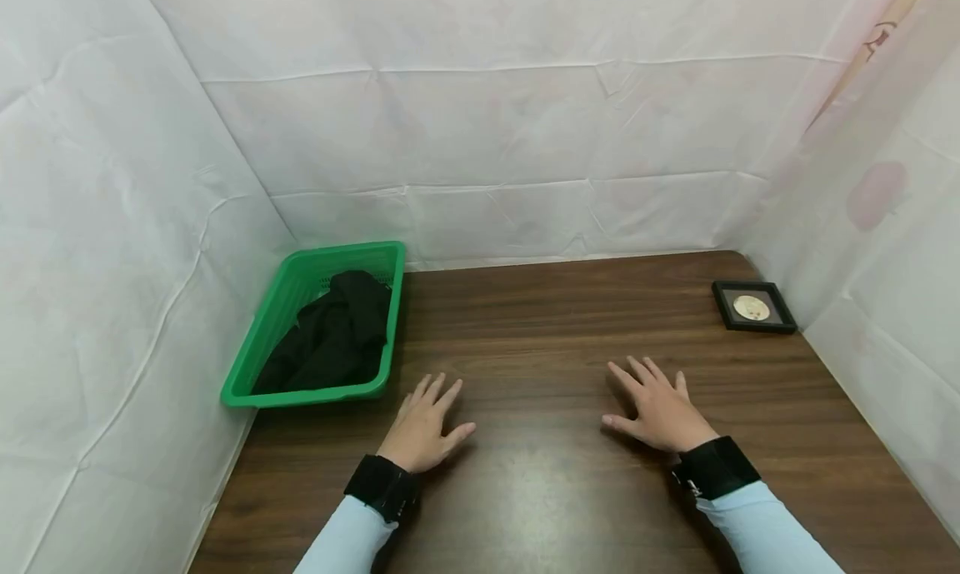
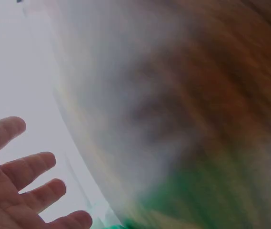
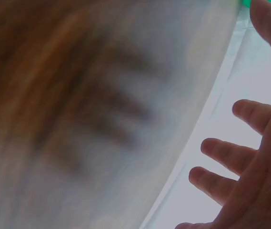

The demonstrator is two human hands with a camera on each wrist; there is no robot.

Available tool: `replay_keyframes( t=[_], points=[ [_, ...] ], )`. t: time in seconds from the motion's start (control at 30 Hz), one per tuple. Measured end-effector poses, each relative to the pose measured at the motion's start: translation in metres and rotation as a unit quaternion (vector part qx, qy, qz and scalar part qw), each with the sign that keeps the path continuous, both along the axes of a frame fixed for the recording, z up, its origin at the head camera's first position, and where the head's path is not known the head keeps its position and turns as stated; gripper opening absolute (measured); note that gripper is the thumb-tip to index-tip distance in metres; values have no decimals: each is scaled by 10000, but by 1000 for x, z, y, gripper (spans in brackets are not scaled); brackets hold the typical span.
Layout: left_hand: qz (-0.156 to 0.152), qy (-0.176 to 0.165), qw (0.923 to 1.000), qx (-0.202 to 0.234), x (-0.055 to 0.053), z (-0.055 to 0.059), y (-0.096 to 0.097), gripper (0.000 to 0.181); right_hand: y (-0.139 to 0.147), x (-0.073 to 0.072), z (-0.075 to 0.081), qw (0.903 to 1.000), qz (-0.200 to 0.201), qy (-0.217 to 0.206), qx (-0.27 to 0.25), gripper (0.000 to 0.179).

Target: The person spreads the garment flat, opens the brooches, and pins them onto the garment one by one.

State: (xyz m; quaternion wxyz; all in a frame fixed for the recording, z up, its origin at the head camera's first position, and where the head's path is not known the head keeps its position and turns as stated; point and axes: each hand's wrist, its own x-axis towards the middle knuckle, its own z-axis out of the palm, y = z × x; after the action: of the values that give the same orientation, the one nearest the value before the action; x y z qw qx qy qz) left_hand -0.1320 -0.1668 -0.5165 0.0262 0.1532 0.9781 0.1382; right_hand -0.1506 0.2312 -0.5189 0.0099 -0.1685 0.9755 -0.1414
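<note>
My left hand (image 1: pixel 422 426) is spread over the wooden table, palm down, with nothing in it. Just beyond it on the left stands a green plastic basket (image 1: pixel 247 391) holding a crumpled black cloth (image 1: pixel 337 336). My right hand (image 1: pixel 660 411) also has its fingers spread above the table and holds nothing. Farther back on the right lies a small black-framed case (image 1: pixel 759 327) with a round pale gold coin (image 1: pixel 752 308) in its middle. Both wrist views show straight, separated fingers, the left fingers (image 2: pixel 33 169) and the right fingers (image 3: pixel 230 155), apart from the tabletop.
The dark brown wood-grain table (image 1: pixel 540 349) fills the space between and ahead of the hands. White sheeting (image 1: pixel 487 132) walls it in at the back and on both sides. The basket sits against the left sheet, the case near the right one.
</note>
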Motion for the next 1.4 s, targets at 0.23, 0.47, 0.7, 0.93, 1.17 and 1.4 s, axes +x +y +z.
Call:
replay_keyframes(
  t=[0.23,0.47,0.7,0.93,1.17,1.4],
  points=[
    [-443,129,9985,285,1,27,3,72,-12,-7,15,9994,252,-8,-256,82],
    [-691,705,9931,636,-8,79,-2,69,-23,-9,27,9982,386,179,-424,82],
    [-379,985,9921,675,-38,127,-27,70,-35,-11,33,9962,527,53,-698,84],
    [419,774,9959,198,-72,156,-67,73,-47,-12,36,9932,732,40,-907,83],
    [1305,460,9893,-453,-99,166,-97,78,-59,-13,36,9871,957,-207,-1270,82],
    [2174,-327,9730,-699,-128,149,-121,97,-77,-13,38,9792,1182,-659,-1512,80]
  ],
)
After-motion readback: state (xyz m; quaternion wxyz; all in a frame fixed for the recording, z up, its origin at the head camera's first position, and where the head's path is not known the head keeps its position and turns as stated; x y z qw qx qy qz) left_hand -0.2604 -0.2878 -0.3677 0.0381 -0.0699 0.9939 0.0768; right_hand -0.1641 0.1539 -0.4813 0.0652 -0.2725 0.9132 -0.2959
